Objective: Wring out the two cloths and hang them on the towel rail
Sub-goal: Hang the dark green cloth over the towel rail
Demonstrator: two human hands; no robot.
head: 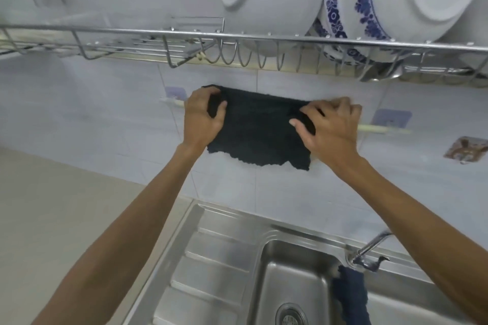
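Observation:
A black cloth (257, 129) hangs spread over the pale towel rail (383, 129) on the tiled wall. My left hand (202, 119) pinches the cloth's upper left corner. My right hand (330, 126) grips its upper right edge. The rail shows only at both ends, beside the purple adhesive mounts; the cloth and hands hide its middle. A second dark blue cloth (351, 295) lies draped over the right edge of the steel sink (224, 258), below the tap.
A wire dish rack (184, 45) runs across just above the rail, loaded with white and blue-patterned bowls (343, 2). The tap (369, 248) juts out at the sink's right. A beige counter (66, 206) lies to the left.

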